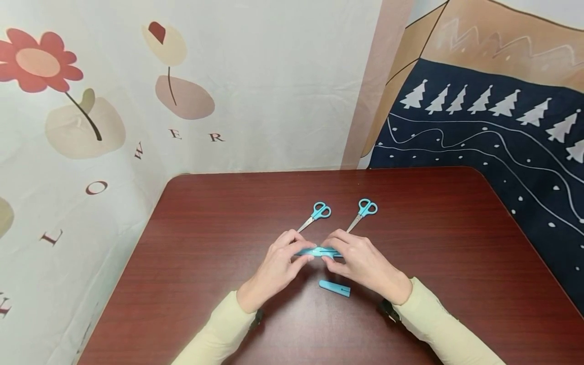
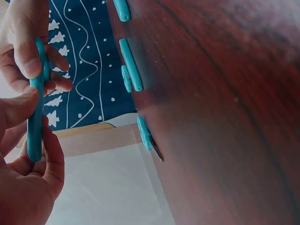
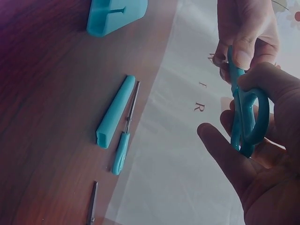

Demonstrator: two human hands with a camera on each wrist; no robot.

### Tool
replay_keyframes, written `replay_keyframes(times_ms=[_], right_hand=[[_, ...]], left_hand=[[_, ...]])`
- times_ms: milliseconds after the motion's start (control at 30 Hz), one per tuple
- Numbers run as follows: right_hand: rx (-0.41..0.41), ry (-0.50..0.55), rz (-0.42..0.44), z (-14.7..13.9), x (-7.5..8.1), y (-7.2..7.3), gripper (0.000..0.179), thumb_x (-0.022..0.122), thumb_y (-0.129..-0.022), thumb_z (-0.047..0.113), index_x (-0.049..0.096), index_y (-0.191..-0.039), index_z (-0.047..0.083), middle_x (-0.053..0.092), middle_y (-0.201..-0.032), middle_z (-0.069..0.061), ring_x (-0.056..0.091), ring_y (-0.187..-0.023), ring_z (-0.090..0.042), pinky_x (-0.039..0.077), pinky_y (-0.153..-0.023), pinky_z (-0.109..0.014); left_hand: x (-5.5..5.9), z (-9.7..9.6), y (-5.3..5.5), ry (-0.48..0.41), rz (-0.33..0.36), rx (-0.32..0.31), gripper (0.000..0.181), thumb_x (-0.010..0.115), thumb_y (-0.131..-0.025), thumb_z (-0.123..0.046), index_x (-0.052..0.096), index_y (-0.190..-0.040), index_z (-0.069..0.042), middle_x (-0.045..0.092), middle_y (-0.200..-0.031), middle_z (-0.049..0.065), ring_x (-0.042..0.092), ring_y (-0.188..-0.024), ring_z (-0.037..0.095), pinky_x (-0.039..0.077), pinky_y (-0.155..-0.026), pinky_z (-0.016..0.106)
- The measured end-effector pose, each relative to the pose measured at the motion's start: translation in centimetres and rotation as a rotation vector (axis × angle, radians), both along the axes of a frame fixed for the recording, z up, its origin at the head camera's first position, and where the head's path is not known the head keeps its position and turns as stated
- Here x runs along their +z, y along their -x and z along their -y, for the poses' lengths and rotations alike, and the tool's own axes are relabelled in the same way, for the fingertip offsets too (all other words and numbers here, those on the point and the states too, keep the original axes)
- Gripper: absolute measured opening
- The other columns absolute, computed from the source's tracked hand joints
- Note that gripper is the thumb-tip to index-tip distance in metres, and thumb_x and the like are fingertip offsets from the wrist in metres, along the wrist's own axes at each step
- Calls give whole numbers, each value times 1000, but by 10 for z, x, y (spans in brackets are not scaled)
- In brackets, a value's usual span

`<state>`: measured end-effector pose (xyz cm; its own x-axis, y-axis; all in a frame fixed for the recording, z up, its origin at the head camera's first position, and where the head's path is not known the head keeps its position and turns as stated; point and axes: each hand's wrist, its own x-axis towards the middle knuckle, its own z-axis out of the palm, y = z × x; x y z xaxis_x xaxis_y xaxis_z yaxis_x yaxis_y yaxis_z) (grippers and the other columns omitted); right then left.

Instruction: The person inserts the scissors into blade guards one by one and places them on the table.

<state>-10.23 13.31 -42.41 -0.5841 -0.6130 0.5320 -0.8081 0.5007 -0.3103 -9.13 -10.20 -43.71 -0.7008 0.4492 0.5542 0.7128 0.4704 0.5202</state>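
Both hands meet over the middle of the table, in the head view, at one pair of blue-handled scissors point(image 3: 263, 117). A blue sheath point(image 2: 34, 143) covers its blades, pinched at that end by the left hand point(image 1: 279, 259). The right hand point(image 1: 362, 259) grips the looped handles. Just in front of the hands lies a loose blue sheath point(image 1: 334, 288). A second loose sheath point(image 3: 116, 112) shows on the table in the right wrist view; the hands appear to hide it from the head view.
Beyond the hands, two unsheathed pairs of scissors, a left one point(image 1: 321, 210) and a right one point(image 1: 367, 207), lie with blades toward me. The brown table point(image 1: 205, 218) borders a printed white cloth point(image 1: 274, 91) and a dark tree-patterned cloth point(image 1: 493, 132).
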Motion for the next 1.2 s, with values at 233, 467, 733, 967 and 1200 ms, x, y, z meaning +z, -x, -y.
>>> replay_keyframes(times_ms=[233, 467, 733, 967, 1200], right_hand=[[4, 0, 1, 0, -1, 0, 25, 87, -82, 12, 72, -102, 7, 67, -101, 0, 64, -76, -7, 56, -67, -19], [9, 1, 6, 0, -3, 0, 24, 86, -82, 12, 72, -101, 8, 66, -100, 0, 62, -75, -7, 54, -66, -19], [20, -6, 23, 1, -5, 0, 24, 86, -82, 12, 72, -101, 8, 66, -100, 1, 63, -76, -7, 55, -67, -19], [37, -29, 10, 1, -7, 0, 24, 87, -82, 13, 72, -101, 8, 66, -100, 2, 63, -77, -7, 55, -66, -19], [42, -45, 19, 2, -9, 0, 25, 87, -83, 15, 73, -102, 8, 66, -101, 1, 62, -76, -7, 53, -65, -18]], left_hand=[[1, 0, 0, 18, 56, 19, 22, 85, -85, -6, 78, -106, -8, 63, -100, 1, 54, -89, 16, 49, -73, 27], [1, -1, -1, 39, 64, 27, 21, 85, -84, -6, 78, -104, -10, 64, -100, -1, 53, -90, 15, 49, -75, 28], [1, -1, -1, 90, -32, 17, 23, 88, -80, -4, 78, -101, -8, 64, -97, -1, 54, -88, 17, 50, -75, 27], [2, 1, -2, 160, -39, 4, 24, 89, -81, -7, 77, -102, -9, 65, -97, -2, 57, -87, 16, 52, -76, 27], [2, 2, -2, 194, -19, -9, 23, 88, -82, -8, 76, -102, -8, 65, -97, -2, 58, -88, 16, 52, -77, 28]])
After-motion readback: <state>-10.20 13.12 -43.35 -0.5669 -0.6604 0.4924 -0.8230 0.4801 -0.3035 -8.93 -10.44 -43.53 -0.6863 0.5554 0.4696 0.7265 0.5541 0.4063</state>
